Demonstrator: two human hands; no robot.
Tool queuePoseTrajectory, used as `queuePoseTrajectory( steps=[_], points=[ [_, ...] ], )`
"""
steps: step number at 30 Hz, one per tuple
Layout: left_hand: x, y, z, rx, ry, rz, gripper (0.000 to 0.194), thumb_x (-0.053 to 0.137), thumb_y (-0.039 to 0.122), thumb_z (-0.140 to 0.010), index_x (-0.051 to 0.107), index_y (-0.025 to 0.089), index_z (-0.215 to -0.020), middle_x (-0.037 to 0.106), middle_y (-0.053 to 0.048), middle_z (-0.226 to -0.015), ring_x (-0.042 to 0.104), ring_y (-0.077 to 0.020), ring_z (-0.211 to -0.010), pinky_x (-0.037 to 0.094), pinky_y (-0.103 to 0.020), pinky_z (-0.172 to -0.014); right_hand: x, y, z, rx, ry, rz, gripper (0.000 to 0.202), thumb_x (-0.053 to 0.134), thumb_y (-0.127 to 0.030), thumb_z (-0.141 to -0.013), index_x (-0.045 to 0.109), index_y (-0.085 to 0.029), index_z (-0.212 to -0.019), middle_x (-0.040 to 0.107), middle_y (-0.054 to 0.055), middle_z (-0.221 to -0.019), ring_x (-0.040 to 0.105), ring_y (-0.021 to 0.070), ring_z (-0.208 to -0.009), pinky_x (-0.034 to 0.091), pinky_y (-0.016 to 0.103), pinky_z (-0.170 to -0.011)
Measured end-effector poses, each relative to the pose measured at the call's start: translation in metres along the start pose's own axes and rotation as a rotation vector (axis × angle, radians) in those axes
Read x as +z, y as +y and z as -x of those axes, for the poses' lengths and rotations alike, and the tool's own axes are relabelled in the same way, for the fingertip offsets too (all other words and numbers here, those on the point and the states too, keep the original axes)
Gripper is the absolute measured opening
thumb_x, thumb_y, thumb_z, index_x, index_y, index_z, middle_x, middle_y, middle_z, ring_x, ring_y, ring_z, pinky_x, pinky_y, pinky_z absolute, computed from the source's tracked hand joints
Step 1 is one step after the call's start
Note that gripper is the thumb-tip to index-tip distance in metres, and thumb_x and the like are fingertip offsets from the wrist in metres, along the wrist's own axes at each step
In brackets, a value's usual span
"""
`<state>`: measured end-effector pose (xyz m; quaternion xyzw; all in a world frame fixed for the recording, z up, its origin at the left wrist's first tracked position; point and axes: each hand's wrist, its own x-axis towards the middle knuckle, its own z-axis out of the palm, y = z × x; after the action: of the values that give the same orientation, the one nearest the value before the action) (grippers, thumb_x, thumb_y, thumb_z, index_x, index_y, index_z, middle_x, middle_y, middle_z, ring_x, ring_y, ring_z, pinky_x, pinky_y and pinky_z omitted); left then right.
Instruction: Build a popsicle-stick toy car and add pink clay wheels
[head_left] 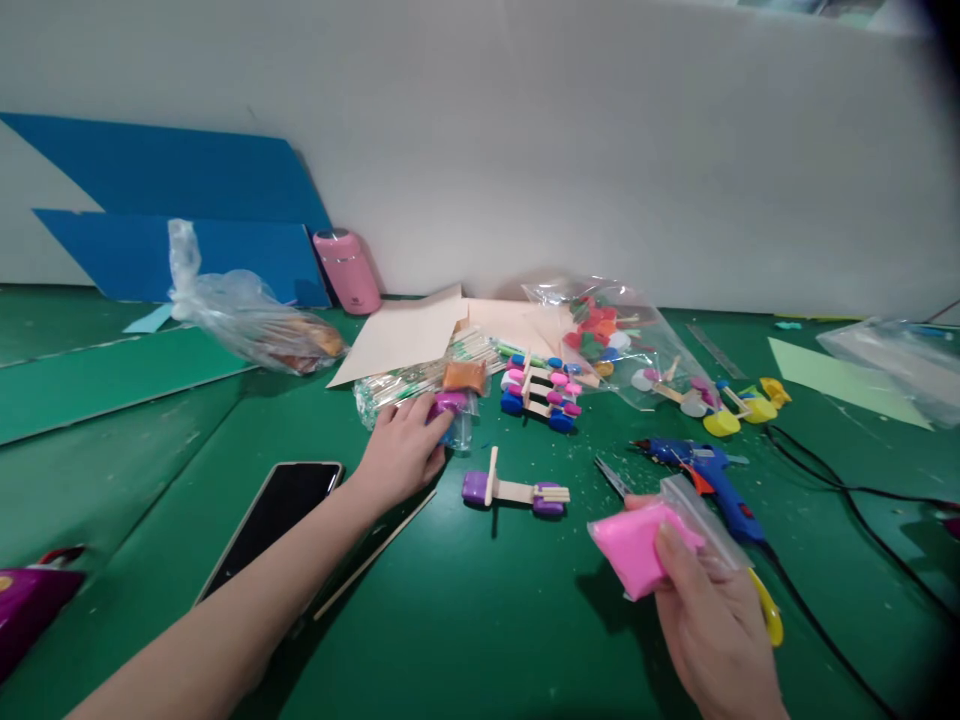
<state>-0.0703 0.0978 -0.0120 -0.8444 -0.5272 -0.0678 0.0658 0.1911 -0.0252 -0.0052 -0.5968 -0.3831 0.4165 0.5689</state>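
My right hand (705,610) is closed on a small clear bag of bright pink modelling clay (634,550), the thumb pressing on its top. My left hand (401,450) reaches forward, its fingers curled over a bag of purple clay (450,402); its grip is partly hidden. A bag of orange-brown clay (465,376) lies just beyond those fingers. Between both hands sits a small model of wooden sticks with purple clay ends (514,491). Pliers (613,478) with yellow handles lie partly under my right hand. A thin wooden stick (375,553) rests beside my left forearm.
Several similar stick models (540,390) stand behind. A blue glue gun (705,470) with a black cable is at right. A phone (274,520) lies left. At the back are a pink flask (347,270), a bag of coloured pieces (600,340) and blue boards (187,190).
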Motion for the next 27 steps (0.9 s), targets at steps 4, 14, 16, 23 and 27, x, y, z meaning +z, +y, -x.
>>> queuePoseTrajectory(
  steps=[4,14,16,23,27],
  points=[
    [0.001,-0.011,0.004,-0.041,0.015,-0.042,0.035,0.042,0.017,-0.077,0.053,0.021,-0.109,0.049,-0.015,-0.12,0.047,-0.0317,-0.103,0.035,-0.046,-0.082,-0.004,0.003,-0.001,0.015,-0.018,0.015,0.034,0.059,-0.042,-0.074,0.064,-0.018,-0.099,0.064,0.009,-0.1,0.058,0.0248,-0.089,0.049,0.029,-0.067],
    [0.005,-0.02,0.0,-0.094,0.011,-0.061,0.036,0.044,0.018,-0.078,0.05,0.026,-0.112,0.048,-0.01,-0.124,0.047,-0.0276,-0.108,0.037,-0.04,-0.08,-0.001,0.005,0.005,0.015,-0.061,0.053,0.033,0.061,-0.041,-0.073,0.066,-0.018,-0.095,0.065,0.009,-0.101,0.058,0.0236,-0.092,0.048,0.029,-0.074],
    [0.006,-0.019,-0.003,-0.106,0.014,-0.069,0.034,0.043,0.018,-0.079,0.051,0.026,-0.111,0.049,-0.01,-0.123,0.048,-0.0278,-0.106,0.036,-0.041,-0.08,-0.001,0.005,0.007,0.007,-0.082,0.074,0.033,0.059,-0.042,-0.075,0.066,-0.018,-0.096,0.064,0.009,-0.104,0.057,0.0245,-0.095,0.047,0.031,-0.078],
    [0.004,-0.019,-0.017,-0.14,0.031,-0.064,0.031,0.046,0.021,-0.077,0.054,0.021,-0.107,0.052,-0.013,-0.116,0.049,-0.031,-0.101,0.036,-0.042,-0.077,-0.004,0.006,0.01,-0.043,-0.132,0.147,0.032,0.056,-0.041,-0.078,0.064,-0.021,-0.102,0.065,0.006,-0.101,0.057,0.0224,-0.093,0.048,0.028,-0.075],
    [-0.016,-0.01,0.001,-0.123,0.038,-0.042,0.033,0.046,0.032,-0.079,0.053,0.017,-0.107,0.05,-0.014,-0.114,0.045,-0.0307,-0.104,0.035,-0.041,-0.078,-0.011,0.01,0.009,-0.043,-0.132,0.205,0.034,0.055,-0.041,-0.078,0.064,-0.02,-0.103,0.064,0.008,-0.102,0.056,0.0241,-0.095,0.048,0.029,-0.076]
  ],
)
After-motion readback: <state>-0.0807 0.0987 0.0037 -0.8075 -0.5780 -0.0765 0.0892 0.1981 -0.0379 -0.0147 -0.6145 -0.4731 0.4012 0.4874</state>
